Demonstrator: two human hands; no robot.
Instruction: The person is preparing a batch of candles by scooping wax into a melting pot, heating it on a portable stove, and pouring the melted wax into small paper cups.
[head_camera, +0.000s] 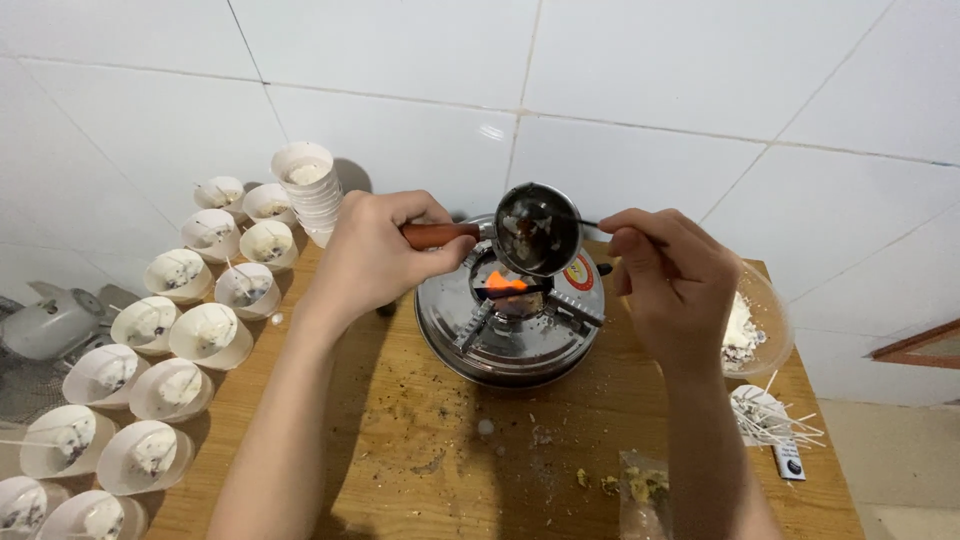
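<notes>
My left hand (375, 255) has a closed grip on the wooden handle of the small pot (537, 229), held over the burner flame (505, 283) at frame centre. My right hand (668, 275) pinches a thin stick (588, 223), stirring. I judge this the melting step; next calls for steady pouring into cups (205, 331) at left.

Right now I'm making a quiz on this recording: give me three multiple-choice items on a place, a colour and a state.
1. Where is the small round metal melting pot?
A. above the round steel burner
B. on the floor
C. inside a cup

2. What colour is the pot's handle?
A. blue
B. reddish-brown
C. green

3. What state is the burner in?
A. lit
B. unlit
C. covered

Answers: 1 A, the left hand holds it over the burner; 2 B, the handle shows reddish-brown beside the grip; 3 A, an orange flame glows under the pot.
</notes>
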